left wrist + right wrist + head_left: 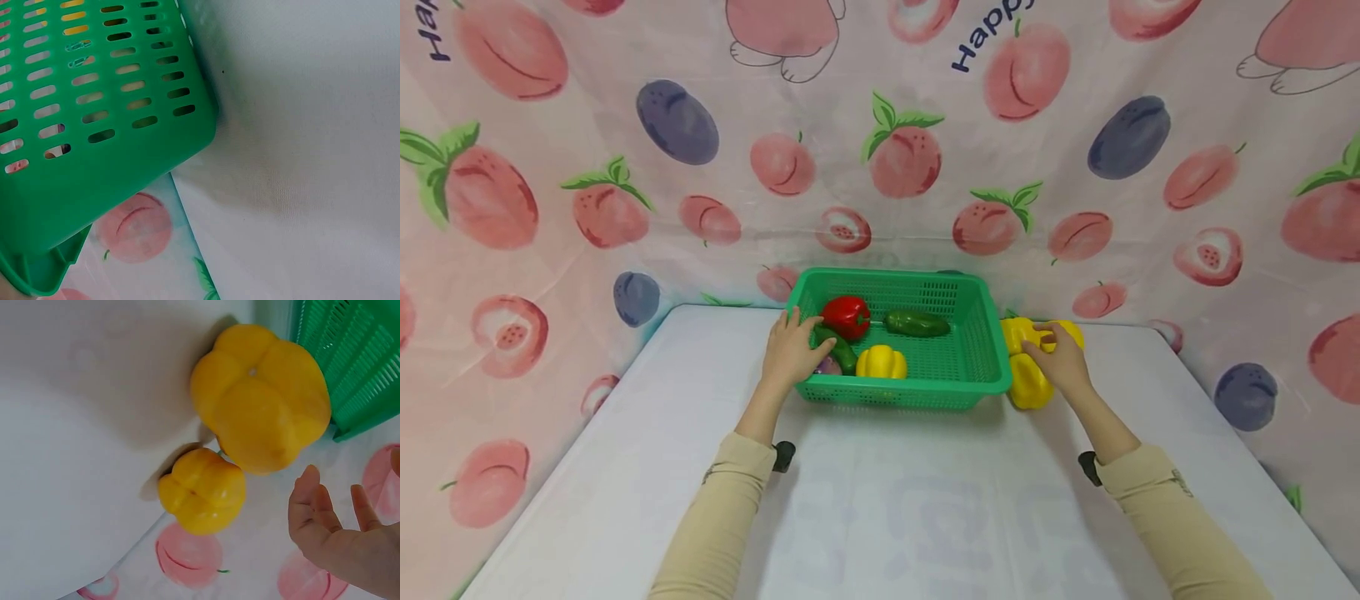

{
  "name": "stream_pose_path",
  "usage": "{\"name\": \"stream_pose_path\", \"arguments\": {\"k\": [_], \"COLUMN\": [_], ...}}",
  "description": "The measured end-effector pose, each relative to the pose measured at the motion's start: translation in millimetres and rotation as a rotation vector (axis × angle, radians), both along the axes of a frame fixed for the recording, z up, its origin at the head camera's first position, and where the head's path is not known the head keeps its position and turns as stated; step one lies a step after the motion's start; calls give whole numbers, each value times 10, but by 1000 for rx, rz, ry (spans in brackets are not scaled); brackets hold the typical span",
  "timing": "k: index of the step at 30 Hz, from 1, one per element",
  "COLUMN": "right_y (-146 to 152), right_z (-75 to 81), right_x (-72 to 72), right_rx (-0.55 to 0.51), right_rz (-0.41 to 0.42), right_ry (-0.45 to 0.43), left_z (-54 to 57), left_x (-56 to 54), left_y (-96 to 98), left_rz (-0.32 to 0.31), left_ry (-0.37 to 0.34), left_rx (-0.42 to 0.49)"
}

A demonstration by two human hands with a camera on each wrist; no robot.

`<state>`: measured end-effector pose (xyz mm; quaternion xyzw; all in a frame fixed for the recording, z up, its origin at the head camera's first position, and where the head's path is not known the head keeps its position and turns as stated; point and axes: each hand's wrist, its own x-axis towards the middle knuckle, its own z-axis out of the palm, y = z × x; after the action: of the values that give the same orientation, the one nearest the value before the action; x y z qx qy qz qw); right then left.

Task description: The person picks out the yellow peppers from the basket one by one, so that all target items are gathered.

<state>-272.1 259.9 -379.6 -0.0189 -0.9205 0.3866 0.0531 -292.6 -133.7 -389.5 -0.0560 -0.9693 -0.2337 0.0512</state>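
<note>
My left hand (790, 350) rests on the left rim of a green plastic basket (925, 388), fingers spread and thumb reaching over the inside. Inside the basket are a red bell pepper (847, 317), a dark green elongated vegetable (917, 323), another green one (841, 354) beside the thumb, a yellow bell pepper (882, 362) and a partly covered purple item (829, 366). Right of the basket, my right hand (1062, 360) hovers by several yellow bell peppers (1030, 383). In the right wrist view its fingers are loosely bent, apart from a large pepper (259, 400) and a smaller one (203, 490).
The basket stands near the back edge of a white-covered table (910, 492). A fruit-printed cloth (850, 217) hangs behind and along both sides. Dark wrist devices (784, 456) sit at the sleeve cuffs.
</note>
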Motion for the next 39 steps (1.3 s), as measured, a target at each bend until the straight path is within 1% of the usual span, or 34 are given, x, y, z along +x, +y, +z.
{"name": "stream_pose_path", "arguments": {"k": [6,11,16,20,23,29,34,39], "right_y": [-45,-114,-214,-297,-364,-536,-693,-816], "right_z": [81,176,292,351,386,472,527,543], "right_x": [-4,-9,-15,-22,-22,-16,-17,-32], "right_rx": [-12,21,54,70,77,79,80,76], "right_rz": [17,48,96,131,150,177,203,230], "right_ry": [35,44,48,83,107,126,115,91], "left_z": [-6,-6,-1,0,-9,-20,-16,-24], "left_x": [-5,-7,-2,0,-2,-9,-14,-15], "left_y": [-2,-9,-7,-7,-12,-20,-19,-10], "left_rz": [3,2,1,0,-2,5,3,3], "left_ry": [2,2,3,-2,-1,3,10,12], "left_rx": [5,2,-3,3,3,-9,-7,-9]}}
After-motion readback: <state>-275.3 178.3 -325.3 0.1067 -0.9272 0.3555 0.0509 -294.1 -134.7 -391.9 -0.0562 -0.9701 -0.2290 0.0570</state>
